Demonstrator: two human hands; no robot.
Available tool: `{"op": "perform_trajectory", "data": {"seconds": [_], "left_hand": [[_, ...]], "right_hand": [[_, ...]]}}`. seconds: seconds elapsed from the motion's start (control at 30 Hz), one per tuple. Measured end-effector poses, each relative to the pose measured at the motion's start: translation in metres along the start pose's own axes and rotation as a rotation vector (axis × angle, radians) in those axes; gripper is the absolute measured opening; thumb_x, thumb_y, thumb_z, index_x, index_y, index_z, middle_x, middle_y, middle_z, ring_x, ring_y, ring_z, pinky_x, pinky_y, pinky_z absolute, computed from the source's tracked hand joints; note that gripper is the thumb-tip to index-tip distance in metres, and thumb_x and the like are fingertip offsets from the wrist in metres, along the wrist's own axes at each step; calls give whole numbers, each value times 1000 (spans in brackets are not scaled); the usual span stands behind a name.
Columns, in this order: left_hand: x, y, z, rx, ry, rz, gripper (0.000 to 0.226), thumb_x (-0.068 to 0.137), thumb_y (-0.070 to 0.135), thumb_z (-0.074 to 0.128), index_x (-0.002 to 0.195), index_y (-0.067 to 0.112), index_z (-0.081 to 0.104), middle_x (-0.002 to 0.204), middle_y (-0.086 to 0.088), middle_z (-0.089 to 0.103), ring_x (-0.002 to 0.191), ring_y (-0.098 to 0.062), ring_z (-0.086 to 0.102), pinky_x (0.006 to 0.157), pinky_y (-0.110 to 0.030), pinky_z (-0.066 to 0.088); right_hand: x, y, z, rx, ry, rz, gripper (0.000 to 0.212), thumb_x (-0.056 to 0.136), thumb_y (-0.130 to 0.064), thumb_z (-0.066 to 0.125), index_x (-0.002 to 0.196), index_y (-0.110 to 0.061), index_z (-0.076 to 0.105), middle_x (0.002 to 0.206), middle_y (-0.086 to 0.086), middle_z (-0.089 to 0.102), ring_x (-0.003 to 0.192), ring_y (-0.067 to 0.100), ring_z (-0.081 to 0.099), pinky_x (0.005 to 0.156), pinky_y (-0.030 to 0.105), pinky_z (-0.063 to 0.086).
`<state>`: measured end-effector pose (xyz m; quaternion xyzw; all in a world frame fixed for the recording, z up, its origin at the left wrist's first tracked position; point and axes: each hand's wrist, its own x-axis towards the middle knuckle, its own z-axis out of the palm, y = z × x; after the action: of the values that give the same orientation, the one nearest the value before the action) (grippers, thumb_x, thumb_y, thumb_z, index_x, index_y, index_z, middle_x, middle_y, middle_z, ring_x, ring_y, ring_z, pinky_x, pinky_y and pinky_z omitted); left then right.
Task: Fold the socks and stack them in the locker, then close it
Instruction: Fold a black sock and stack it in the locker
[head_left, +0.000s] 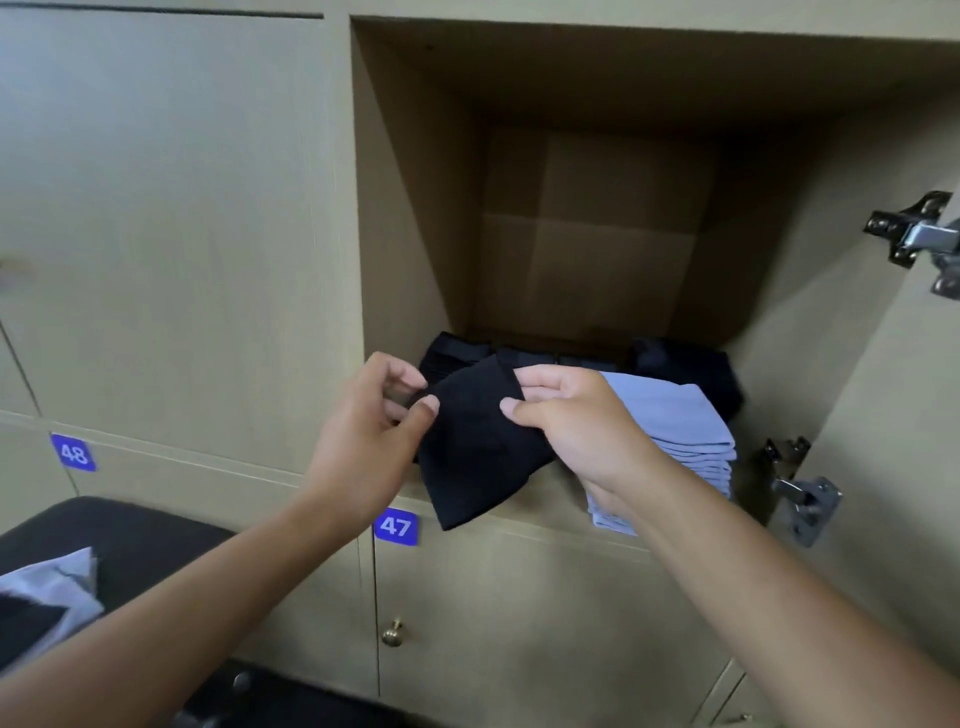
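A black sock (478, 452) hangs over the front edge of the open locker (405, 218). My left hand (363, 431) pinches its left upper corner and my right hand (576, 421) pinches its right upper edge. To the right, inside the locker, lies a stack of folded light-blue socks (685, 431), partly hidden by my right wrist. Behind both hands several folded black socks (457, 353) lie on the locker floor, and more dark ones (696, 369) sit at the back right.
The locker door (904, 415) stands swung open on the right, with two metal hinges (805, 504). Closed lockers bear blue labels 47 (396, 527) and 48 (73, 453). A black stool (135, 540) at lower left carries loose light-blue and black socks (47, 587). A brass knob (393, 634) sits below.
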<state>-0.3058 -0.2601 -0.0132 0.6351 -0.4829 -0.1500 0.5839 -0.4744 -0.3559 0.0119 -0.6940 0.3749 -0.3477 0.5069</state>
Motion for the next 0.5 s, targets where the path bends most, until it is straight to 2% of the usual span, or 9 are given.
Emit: {"op": "perform_trajectory", "data": {"seconds": [0.07, 0.17, 0.23, 0.33, 0.4, 0.47, 0.5], "left_hand": [[3, -1, -2, -3, -12, 0, 19, 95, 29, 69, 103, 37, 53, 99, 10, 58, 87, -16, 58, 76, -37, 53], [7, 3, -4, -39, -146, -10, 28, 90, 37, 73, 114, 31, 59, 103, 8, 70, 102, -13, 65, 92, -31, 52], [7, 9, -4, -81, -261, -50, 33, 87, 40, 71, 115, 24, 65, 96, 2, 75, 98, -14, 71, 89, -30, 53], [7, 17, -3, -143, -383, -87, 27, 89, 36, 70, 111, 20, 71, 94, -3, 78, 83, -14, 74, 63, -16, 51], [9, 21, 1, -163, -427, -85, 19, 90, 29, 72, 106, 18, 74, 95, -6, 78, 80, -15, 74, 53, -11, 47], [12, 24, 5, -158, -430, -80, 12, 89, 23, 74, 99, 16, 75, 95, -7, 79, 87, -22, 76, 60, -21, 56], [15, 26, 8, -145, -420, -72, 11, 89, 21, 75, 97, 14, 75, 95, -8, 79, 90, -25, 76, 70, -30, 61]], "right_hand": [[-1, -3, -8, -38, -38, -31, 32, 95, -9, 67, 125, -19, 70, 118, -3, 73, 112, 13, 68, 105, 33, 50], [-2, -8, -20, -150, -112, -123, 24, 94, -10, 70, 111, -27, 74, 108, -9, 76, 102, 5, 70, 94, 19, 54], [-2, -9, -25, -188, -142, -143, 26, 92, -11, 73, 113, -26, 74, 109, -10, 75, 101, 3, 71, 93, 16, 53], [-1, -9, -30, -221, -165, -129, 38, 88, -17, 78, 124, -27, 70, 112, -12, 74, 99, 7, 72, 94, 20, 53], [-2, -9, -32, -226, -184, -109, 42, 88, -19, 79, 127, -27, 67, 112, -12, 75, 99, 8, 73, 91, 18, 52], [-2, -10, -34, -207, -169, -95, 43, 88, -23, 79, 128, -27, 66, 110, -13, 75, 99, 7, 72, 92, 19, 50], [-3, -10, -36, -191, -152, -92, 42, 88, -26, 79, 128, -28, 65, 109, -15, 75, 100, 5, 71, 93, 20, 48]]}}
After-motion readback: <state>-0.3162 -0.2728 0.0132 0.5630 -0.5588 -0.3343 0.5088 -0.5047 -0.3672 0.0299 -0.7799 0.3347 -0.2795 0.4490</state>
